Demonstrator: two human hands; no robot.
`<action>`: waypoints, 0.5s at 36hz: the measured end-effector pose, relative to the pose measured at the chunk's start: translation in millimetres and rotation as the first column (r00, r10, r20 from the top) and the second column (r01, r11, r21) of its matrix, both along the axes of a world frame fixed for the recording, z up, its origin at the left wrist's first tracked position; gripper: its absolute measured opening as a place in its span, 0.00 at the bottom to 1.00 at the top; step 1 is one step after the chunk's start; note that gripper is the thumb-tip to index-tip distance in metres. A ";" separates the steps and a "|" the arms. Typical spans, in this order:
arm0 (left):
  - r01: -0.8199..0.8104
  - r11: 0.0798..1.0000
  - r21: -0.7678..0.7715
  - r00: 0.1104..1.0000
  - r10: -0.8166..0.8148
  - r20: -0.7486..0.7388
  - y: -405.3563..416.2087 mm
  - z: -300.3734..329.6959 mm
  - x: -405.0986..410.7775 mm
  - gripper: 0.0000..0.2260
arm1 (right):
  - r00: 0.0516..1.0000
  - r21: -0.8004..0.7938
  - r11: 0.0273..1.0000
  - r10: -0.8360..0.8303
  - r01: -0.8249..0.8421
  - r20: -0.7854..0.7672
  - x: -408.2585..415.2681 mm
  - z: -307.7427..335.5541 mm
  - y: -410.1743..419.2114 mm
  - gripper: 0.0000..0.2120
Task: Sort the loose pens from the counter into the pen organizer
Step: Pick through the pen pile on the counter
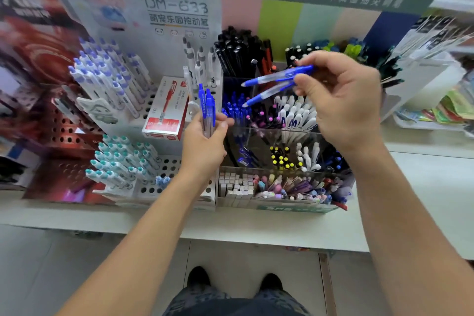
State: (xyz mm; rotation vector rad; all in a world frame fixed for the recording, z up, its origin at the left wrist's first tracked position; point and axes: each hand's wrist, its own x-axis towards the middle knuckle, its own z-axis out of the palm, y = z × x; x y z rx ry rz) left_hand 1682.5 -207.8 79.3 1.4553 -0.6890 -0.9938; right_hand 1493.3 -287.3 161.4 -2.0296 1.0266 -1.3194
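we've got two blue click pens pinched in our right hand over the clear pen organizer, a few more gripped upright in our left hand at 9 o'clock, probably light, stiff, slick plastic, best held mid-barrel

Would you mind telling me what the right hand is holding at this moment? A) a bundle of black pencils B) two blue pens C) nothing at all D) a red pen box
B: the right hand pinches two blue pens that fan out to the left above the organizer, while the left hand grips its own upright blue pens.
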 end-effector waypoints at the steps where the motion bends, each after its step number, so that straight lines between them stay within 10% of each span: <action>1: -0.010 1.000 -0.010 1.000 0.010 0.009 -2.8 -0.2 -1.9 0.05 | 0.997 -0.052 0.999 -0.010 0.005 -0.081 7.2 -0.4 -1.2 0.09; 18: 0.072 0.997 0.041 0.997 -0.072 0.014 -0.7 -19.9 -10.4 0.12 | 0.991 0.039 0.998 0.058 -0.054 -0.121 -8.7 -20.8 6.4 0.10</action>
